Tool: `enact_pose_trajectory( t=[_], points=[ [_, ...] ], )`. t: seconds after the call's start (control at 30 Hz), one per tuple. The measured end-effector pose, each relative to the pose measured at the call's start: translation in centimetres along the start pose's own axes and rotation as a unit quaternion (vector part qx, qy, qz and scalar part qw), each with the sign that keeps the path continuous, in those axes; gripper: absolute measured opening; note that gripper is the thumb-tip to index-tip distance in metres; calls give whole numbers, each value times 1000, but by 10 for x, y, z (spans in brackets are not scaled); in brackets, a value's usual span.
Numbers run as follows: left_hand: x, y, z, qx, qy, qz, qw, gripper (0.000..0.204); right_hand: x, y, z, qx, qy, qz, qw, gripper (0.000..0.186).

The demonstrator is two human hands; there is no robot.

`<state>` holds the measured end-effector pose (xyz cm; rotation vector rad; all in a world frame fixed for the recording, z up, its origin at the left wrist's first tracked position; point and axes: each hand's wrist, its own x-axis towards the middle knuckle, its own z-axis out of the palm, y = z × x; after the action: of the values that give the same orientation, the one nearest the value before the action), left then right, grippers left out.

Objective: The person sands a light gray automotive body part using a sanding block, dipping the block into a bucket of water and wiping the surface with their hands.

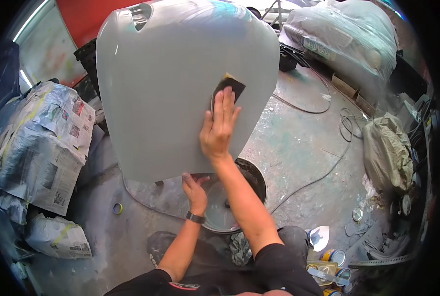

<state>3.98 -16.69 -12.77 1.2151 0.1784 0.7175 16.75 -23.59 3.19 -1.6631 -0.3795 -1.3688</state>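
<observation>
A large, smooth grey car hood (156, 98) stands tilted before me, with blue and white smears near its top edge. My right hand (219, 126) lies on its right half, fingers stretched out and pressing a dark sheet of sandpaper (236, 89) against the surface. One corner of the sheet shows a yellowish backing. At the hood's bottom edge is my left hand (195, 192), wearing a dark wristband (195, 217). Its thumb is against the edge and the other fingers reach partly out of sight beneath it. A round dark tub (261, 182) stands below, partly hidden by my right forearm.
Newspaper-covered parts (57, 153) stand at the left. A plastic-wrapped vehicle (343, 34) is at the back right, with a cloth-covered bundle (387, 153) nearer. A hose (323, 178) crosses the floor. Several cans (334, 256) and a yellow tape roll (117, 208) lie nearby.
</observation>
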Motion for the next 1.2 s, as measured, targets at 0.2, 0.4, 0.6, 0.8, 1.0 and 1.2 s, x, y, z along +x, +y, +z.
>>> enact_pose_trajectory(
  t=[0.2,0.4,0.6,0.8,1.0,1.2],
  points=[
    [-9,-4,13,-2,-31,-1,1000,58,129,-5,2,-45,23,-21,998,47],
    [1,-4,4,-4,-10,-8,1000,56,-23,3,-13,17,-10,53,998,47],
    [-6,-11,9,-5,-21,-21,1000,57,92,-17,0,17,42,88,995,44],
    [-4,-3,8,-18,7,-8,1000,57,55,-11,-1,67,26,27,997,44],
    [-9,-9,17,-30,2,-17,999,60,124,-16,4,82,77,13,993,41],
    [-3,-3,12,-29,12,-9,999,63,64,-3,1,123,59,-18,990,40]
  ],
)
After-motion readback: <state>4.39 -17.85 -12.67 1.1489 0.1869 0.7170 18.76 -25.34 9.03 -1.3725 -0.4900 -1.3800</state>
